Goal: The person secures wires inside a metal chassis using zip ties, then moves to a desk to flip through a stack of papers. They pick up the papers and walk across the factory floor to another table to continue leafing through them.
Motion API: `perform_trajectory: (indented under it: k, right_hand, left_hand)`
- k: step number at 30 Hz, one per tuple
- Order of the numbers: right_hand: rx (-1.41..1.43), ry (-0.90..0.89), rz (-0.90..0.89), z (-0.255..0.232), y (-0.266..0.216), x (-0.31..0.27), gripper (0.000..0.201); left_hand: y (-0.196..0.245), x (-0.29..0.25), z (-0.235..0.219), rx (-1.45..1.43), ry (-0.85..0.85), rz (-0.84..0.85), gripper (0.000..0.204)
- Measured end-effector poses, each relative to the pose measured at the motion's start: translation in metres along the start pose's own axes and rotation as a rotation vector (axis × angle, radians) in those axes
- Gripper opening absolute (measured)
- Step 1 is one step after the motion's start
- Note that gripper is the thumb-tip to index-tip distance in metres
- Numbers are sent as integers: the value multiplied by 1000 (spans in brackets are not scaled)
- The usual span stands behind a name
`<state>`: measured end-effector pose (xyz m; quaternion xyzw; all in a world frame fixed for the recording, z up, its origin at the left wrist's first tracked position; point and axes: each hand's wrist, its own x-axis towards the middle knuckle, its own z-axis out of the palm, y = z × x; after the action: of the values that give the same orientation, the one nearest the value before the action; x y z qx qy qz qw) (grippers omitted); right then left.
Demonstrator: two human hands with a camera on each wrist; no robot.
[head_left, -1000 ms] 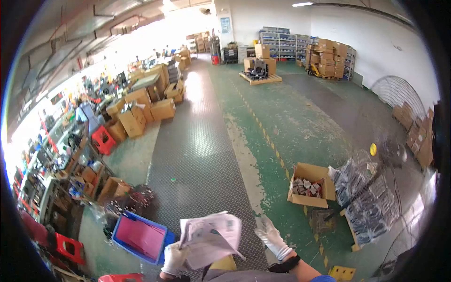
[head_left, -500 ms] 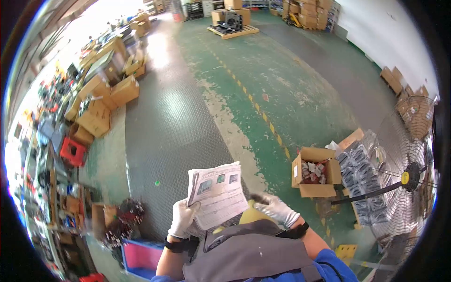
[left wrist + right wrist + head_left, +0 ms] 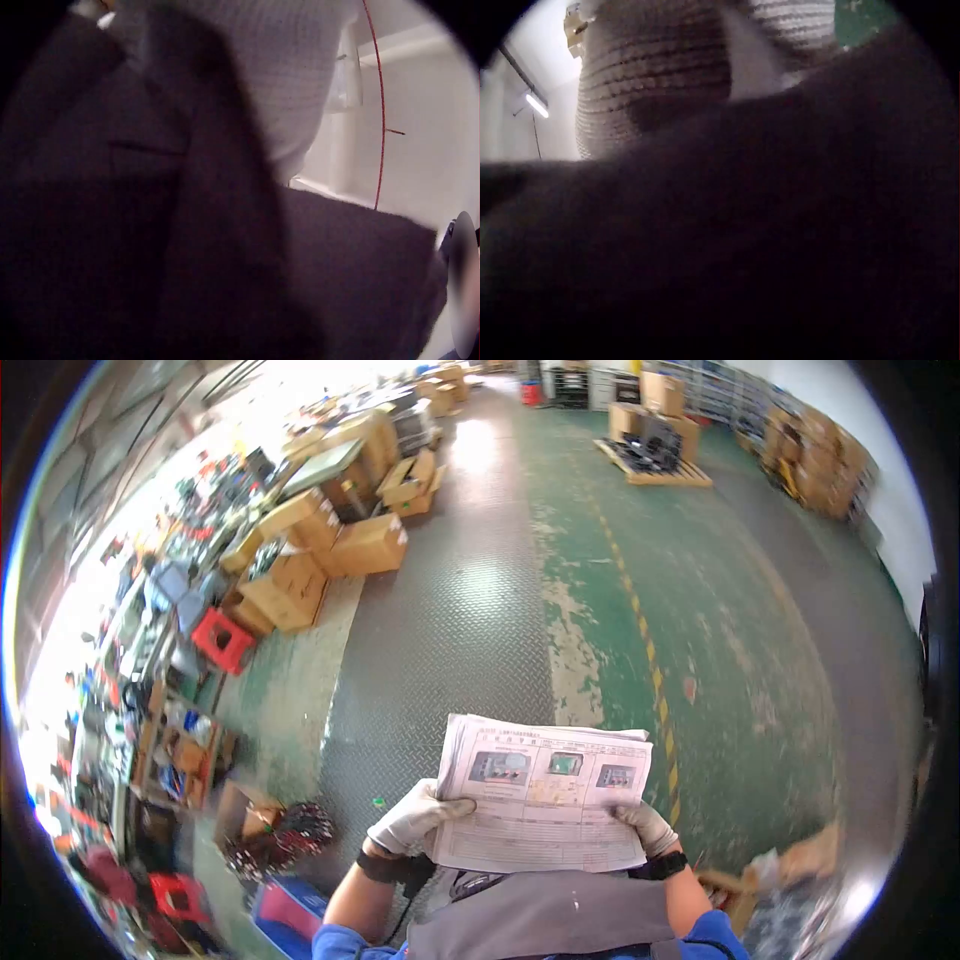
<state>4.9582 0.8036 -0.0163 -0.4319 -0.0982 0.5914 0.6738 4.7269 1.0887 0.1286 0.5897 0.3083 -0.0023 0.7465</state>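
A stack of printed paper sheets (image 3: 545, 800) with small pictures and tables on its top page is held up in front of the person's dark apron (image 3: 545, 920). My gloved left hand (image 3: 415, 817) pinches its left edge, thumb on top of the page and fingers behind. At the right edge my gloved right hand (image 3: 648, 828) grips the sheets the same way, its fingers hidden underneath. In the left wrist view the white knit glove (image 3: 277, 67) fills the top, above dark cloth. Ribbed glove fabric (image 3: 656, 75) shows in the right wrist view, mostly covered by a dark shape.
A metal tread-plate walkway (image 3: 450, 650) runs ahead, beside green floor with a yellow-striped line (image 3: 640, 615). Cardboard boxes (image 3: 290, 590), a red stool (image 3: 222, 640) and cluttered workbenches line the left. A blue bin (image 3: 285, 915) stands low left; a loaded pallet (image 3: 655, 475) sits far ahead.
The right hand has come from the apron's yellow pocket area to the papers' right edge. The sheets have swung rightward and level in view, and the head view has turned.
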Motion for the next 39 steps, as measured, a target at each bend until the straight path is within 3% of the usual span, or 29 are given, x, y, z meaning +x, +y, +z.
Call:
perform_trajectory:
  k: [1,2,6,8,9,12,15,17,19,21,23,27,34,39]
  right_hand:
    - [-13,6,10,-11,-23,29,47]
    - [-23,16,4,-3,-22,16,45]
    - [-83,70,-56,-16,-122,134,45]
    - [-73,133,-51,-28,-160,181,50]
    - [-82,150,-83,-25,-163,172,50]
    - [-231,297,-200,-93,-192,243,51]
    - [-120,360,-263,-29,-273,289,51]
    - [-82,375,-251,-34,-292,303,52]
    - [-95,327,-239,-49,-316,340,53]
    - [49,309,-269,-70,-333,393,53]
    - [70,311,-271,-73,-353,438,53]
    - [73,254,-340,-106,-427,559,50]
    - [15,37,-196,-120,-570,742,44]
    - [-83,-43,-244,-139,-622,861,46]
  left_hand:
    - [13,26,-9,-20,-9,-45,32]
    - [6,7,-9,23,-31,-15,35]
    - [29,148,-51,-218,93,132,48]
    - [45,214,-82,-271,62,136,47]
    - [52,214,-83,-311,40,155,47]
    - [123,306,-100,-196,0,214,49]
    - [189,378,-113,-63,-4,207,43]
    - [211,409,-115,47,14,201,40]
    - [230,465,-126,304,78,188,30]
    - [256,519,-134,318,98,242,28]
    - [279,556,-152,90,115,261,28]
    - [351,654,-181,-12,156,248,26]
    - [493,753,-232,-122,335,259,27]
    - [510,852,-285,-106,436,314,28]
